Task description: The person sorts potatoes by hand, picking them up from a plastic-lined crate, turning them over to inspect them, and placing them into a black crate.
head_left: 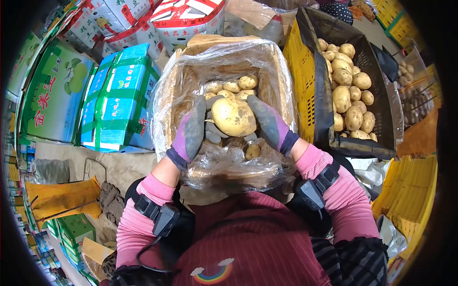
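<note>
A large pale potato (234,117) is held between my two gloved hands, above an open cardboard box (285,90) lined with clear plastic film (214,164). My left hand (192,127), in a purple and grey glove, is closed around the potato's left side, its fingers reaching underneath. Against the right side presses my right hand (268,121), gloved the same way, with its fingertips partly hidden below the potato. Several smaller potatoes (232,86) lie inside the box beyond my hands. One more potato (253,151) shows through the film nearer to me.
To the right stands a yellow crate (304,81) with a dark liner, holding many potatoes (354,118). Blue taped cartons (117,102) and a green printed box (56,93) are at left. White and red cartons (188,24) stand behind. Yellow stacked crates (405,190) rise at lower right.
</note>
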`<state>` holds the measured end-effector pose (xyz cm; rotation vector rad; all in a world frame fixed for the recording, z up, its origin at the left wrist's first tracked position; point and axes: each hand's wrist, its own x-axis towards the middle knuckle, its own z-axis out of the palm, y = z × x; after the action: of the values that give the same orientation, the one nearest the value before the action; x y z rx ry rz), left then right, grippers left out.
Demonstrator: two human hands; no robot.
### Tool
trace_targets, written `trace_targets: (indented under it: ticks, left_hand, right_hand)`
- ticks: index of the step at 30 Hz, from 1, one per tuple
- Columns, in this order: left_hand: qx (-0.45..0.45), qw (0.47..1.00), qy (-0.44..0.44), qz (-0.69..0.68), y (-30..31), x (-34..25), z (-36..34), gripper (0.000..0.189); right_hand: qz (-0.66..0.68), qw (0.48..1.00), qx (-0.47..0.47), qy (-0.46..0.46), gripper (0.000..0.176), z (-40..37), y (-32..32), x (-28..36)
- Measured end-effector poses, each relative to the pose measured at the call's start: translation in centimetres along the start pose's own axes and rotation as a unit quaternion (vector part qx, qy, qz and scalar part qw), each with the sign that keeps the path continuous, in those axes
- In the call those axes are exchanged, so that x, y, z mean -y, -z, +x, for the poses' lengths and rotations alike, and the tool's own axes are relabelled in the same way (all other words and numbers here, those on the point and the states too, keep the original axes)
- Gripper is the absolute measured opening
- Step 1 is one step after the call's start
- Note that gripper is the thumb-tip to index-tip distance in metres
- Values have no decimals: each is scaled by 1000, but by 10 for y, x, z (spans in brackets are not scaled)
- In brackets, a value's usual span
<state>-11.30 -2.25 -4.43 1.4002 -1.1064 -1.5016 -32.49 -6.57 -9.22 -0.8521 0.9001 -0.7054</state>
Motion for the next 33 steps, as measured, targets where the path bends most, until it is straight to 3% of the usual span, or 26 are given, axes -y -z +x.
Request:
trace_targets:
  ticks: [5,8,10,13,14,15,17,18,20,21,24,25,26,27,28,29,33]
  left_hand:
    - [25,999,-36,-28,3,5,3,74]
    - [36,999,-33,24,6,5,6,64]
    - [-4,982,-172,75,6,16,16,52]
    - [-8,986,-155,67,5,-3,7,42]
    - [-6,986,-150,71,5,-6,8,42]
    - [-4,986,-153,70,4,-8,8,42]
    - [32,963,-212,162,3,-12,7,44]
    - [33,963,-215,160,1,-10,7,44]
    - [69,978,-120,-153,-6,0,11,46]
    - [76,976,-130,-156,-9,0,9,46]
    - [123,989,-82,-31,-19,9,7,49]
    - [139,979,-96,117,-21,28,12,50]
    - [214,972,-56,81,-17,78,21,53]
    - [271,944,-66,177,-28,78,2,62]
    - [291,872,-54,390,-36,82,-5,71]
    - [322,828,10,458,-45,91,-18,79]
    - [340,795,-34,502,-56,120,-19,72]
  right_hand:
    - [-10,998,-13,58,47,-2,3,-3]
    - [-85,990,3,115,49,-2,11,-2]
    - [0,994,51,101,54,-7,9,8]
    - [-58,995,79,27,61,-28,-2,35]
    - [-82,990,112,27,75,-36,-4,40]
    - [-83,990,110,28,75,-39,-5,38]
    - [-126,971,166,120,82,-40,-7,28]
    - [-109,974,163,112,83,-44,-7,25]
    - [-88,976,161,114,79,-53,-6,32]
    - [-63,978,160,119,76,-59,-5,41]
    - [-39,980,101,165,68,-85,2,65]
    - [-12,978,63,200,67,-97,9,69]
    - [-22,971,27,234,74,-112,21,72]
    - [-35,966,-30,254,71,-136,35,75]
    - [0,959,-55,277,70,-164,48,78]
    - [37,951,-75,298,69,-191,59,78]
    - [149,893,-263,334,60,-297,129,33]
